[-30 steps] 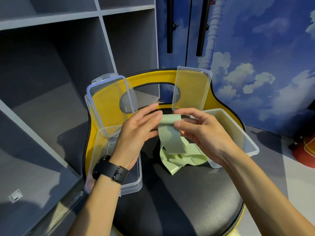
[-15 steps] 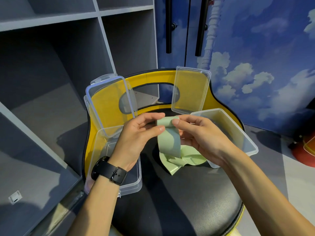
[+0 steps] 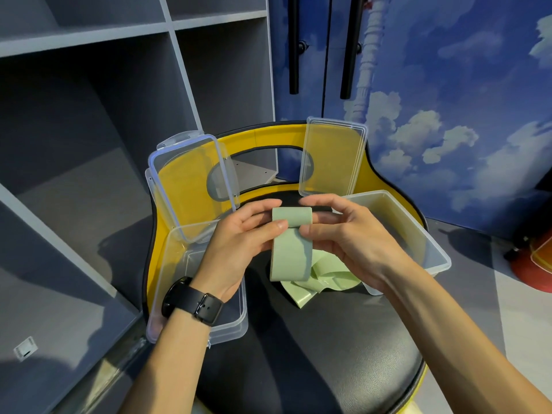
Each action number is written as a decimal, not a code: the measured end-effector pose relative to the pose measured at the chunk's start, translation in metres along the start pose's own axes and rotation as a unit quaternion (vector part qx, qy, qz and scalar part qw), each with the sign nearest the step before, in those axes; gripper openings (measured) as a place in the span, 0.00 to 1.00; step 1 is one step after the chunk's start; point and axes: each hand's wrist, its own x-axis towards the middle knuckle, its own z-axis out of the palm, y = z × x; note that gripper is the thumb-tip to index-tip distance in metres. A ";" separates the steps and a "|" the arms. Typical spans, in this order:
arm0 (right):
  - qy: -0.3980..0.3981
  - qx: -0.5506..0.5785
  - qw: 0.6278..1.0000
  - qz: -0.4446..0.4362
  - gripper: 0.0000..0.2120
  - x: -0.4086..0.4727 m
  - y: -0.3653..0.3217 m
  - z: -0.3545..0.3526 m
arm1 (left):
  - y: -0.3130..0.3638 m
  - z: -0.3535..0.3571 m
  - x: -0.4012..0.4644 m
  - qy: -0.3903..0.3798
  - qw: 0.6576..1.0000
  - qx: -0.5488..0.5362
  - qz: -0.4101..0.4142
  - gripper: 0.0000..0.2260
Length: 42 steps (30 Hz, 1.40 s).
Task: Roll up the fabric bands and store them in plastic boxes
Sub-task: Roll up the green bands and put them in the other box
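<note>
**Green band pinched between two hands over the stool**

Green fabric band [image 3: 291,234] sits between both hands above the black stool seat [image 3: 313,348]. Its top end is turned over into a short, flat roll, and that roll lies between the fingertips of the two hands. The left hand [image 3: 239,249] grips the roll's left edge: the thumb presses on its front, the other fingers are curled behind it. The right hand [image 3: 352,240] pinches the right edge, thumb in front, index finger arched over the top, and the remaining fingers tucked behind the fabric; how tightly they close there seems hard to judge, since the band hides them. Below the thumbs the band hangs down in a flat strip, and its loose tail lies crumpled on the seat just under the right palm.

Left of the left hand's knuckles, and partly beneath that wrist, stands a clear plastic box [image 3: 167,282] with its lid [image 3: 191,186] raised behind it. Beyond the right hand's fingers is a second clear box [image 3: 418,234], its lid [image 3: 333,156] leaning upright against the yellow backrest [image 3: 268,135]. A black watch [image 3: 191,303] wraps the left wrist.
</note>
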 end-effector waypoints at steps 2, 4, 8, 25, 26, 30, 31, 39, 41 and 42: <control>-0.005 -0.003 1.000 0.023 0.15 -0.001 -0.001 0.000 | -0.001 -0.001 0.000 0.005 1.000 0.004 0.009 0.13; -0.011 -0.012 0.999 0.037 0.10 -0.001 -0.001 0.000 | -0.002 -0.002 0.000 0.002 1.000 0.013 0.017 0.13; -0.001 0.011 1.000 0.022 0.10 -0.001 -0.001 -0.001 | -0.002 -0.002 0.000 -0.005 1.000 0.018 0.022 0.13; 0.016 -0.011 0.999 0.036 0.13 -0.002 -0.005 -0.005 | 0.000 -0.006 0.001 0.007 1.000 -0.018 0.010 0.13; 0.007 -0.023 0.999 0.047 0.10 -0.002 -0.005 -0.006 | -0.001 -0.006 0.001 0.003 1.000 -0.014 0.013 0.13; -0.008 -0.022 0.998 0.058 0.10 -0.002 -0.003 -0.009 | -0.001 -0.007 0.000 -0.010 1.000 -0.004 0.014 0.14; -0.006 -0.013 0.998 0.053 0.11 -0.001 -0.003 -0.009 | 0.000 -0.007 0.000 -0.015 1.000 -0.014 0.009 0.13; 0.006 -0.027 1.000 0.014 0.15 0.000 0.002 -0.004 | -0.002 -0.001 -0.001 -0.014 0.999 -0.029 -0.039 0.13; -0.001 -0.020 1.000 0.017 0.15 0.000 0.002 -0.004 | -0.002 -0.002 -0.001 -0.010 0.999 -0.024 -0.032 0.12; -0.008 -0.008 1.000 0.027 0.16 0.000 0.002 -0.005 | -0.002 -0.002 -0.001 -0.010 0.999 -0.018 -0.027 0.12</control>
